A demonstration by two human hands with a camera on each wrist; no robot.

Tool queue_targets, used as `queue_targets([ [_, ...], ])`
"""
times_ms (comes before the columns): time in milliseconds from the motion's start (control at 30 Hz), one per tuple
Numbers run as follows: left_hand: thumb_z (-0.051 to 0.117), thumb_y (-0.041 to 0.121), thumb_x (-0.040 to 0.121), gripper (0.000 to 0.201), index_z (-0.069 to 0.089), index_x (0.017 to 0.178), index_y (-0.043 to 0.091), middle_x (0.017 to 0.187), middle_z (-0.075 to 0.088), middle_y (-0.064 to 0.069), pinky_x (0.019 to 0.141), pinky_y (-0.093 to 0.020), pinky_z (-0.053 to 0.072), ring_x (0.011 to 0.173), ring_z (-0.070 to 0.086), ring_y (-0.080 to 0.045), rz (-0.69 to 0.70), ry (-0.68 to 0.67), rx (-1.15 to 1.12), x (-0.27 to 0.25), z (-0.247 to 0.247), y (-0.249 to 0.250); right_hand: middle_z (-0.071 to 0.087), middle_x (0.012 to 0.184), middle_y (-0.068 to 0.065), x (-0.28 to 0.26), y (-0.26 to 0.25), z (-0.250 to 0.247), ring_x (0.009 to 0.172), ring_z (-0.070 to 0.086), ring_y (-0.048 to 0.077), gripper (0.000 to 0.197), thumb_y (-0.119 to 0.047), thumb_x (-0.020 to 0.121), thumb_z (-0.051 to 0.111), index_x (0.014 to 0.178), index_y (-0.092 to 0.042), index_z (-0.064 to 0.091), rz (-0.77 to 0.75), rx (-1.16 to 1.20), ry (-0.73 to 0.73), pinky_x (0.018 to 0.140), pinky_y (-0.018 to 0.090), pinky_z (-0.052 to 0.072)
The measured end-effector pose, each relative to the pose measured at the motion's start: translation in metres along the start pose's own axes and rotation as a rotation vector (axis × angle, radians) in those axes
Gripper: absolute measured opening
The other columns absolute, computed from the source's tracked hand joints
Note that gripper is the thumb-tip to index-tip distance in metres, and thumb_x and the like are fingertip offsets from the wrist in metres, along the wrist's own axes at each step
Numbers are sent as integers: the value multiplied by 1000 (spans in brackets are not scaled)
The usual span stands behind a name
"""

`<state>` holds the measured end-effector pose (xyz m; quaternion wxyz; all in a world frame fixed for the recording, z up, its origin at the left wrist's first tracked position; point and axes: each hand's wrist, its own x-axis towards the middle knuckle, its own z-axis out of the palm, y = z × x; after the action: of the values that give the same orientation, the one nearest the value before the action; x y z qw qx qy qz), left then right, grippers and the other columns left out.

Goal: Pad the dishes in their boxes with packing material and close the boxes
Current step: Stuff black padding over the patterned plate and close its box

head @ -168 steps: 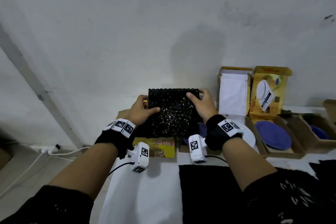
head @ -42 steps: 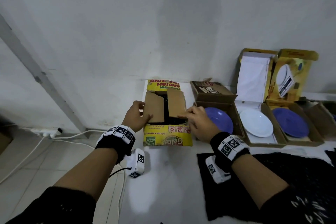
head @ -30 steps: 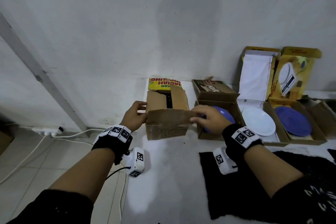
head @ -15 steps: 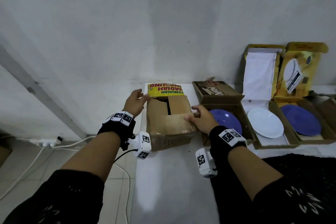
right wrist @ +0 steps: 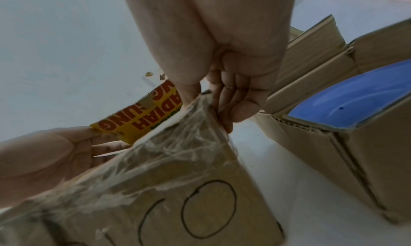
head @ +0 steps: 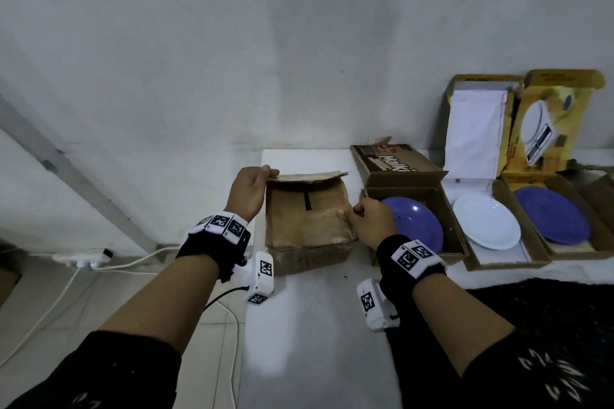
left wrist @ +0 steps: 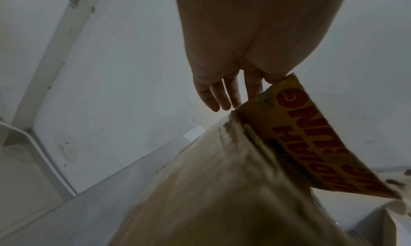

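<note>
Left hand [head: 248,193] pinches the cardboard box's [head: 307,224] yellow flap [left wrist: 311,135], its print visible only from the wrists; right hand [head: 367,224] grips the 3 o'clock corner.

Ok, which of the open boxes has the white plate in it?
The middle open box, with the white-lined upright lid. Its white plate lies between two blue plates in the neighbouring boxes.

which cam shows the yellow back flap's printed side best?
Left wrist: the yellow flap fills the right side, its red lettering large, the left hand holding its corner. The right wrist view shows only a small lettered patch behind the cardboard box. The head view shows just the flap's brown edge.
</note>
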<state>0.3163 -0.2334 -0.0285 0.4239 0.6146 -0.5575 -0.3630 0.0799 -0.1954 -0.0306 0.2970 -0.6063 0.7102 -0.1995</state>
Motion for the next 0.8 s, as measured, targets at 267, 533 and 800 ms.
queue_targets([
  [267, 61, 32, 90, 38, 58, 126, 20, 130, 56, 0, 103, -28, 40, 120, 52, -18, -131, -90, 17, -32, 6, -13, 64, 80, 14, -7, 0, 7, 80, 57, 28, 36, -40, 86, 63, 72, -8, 55, -37, 22, 105, 69, 34, 42],
  [533, 69, 12, 83, 50, 53, 131, 16, 134, 55, 0, 92, -8, 33, 118, 52, -13, -126, 27, 44, -47, 17, -11, 63, 83, 14, -10, -1, 8, 83, 57, 29, 36, -42, 87, 62, 78, -8, 56, 0, 101, 65, 71, 34, 42],
  [800, 69, 10, 83, 49, 55, 129, 17, 127, 59, -3, 88, -8, 33, 104, 53, -8, -128, 42, 75, -49, 20, -10, 44, 138, 15, 2, -51, 14, 125, 47, 31, 101, -73, 71, 58, 136, -3, 24, 178, -105, -160, 93, 36, 41],
])
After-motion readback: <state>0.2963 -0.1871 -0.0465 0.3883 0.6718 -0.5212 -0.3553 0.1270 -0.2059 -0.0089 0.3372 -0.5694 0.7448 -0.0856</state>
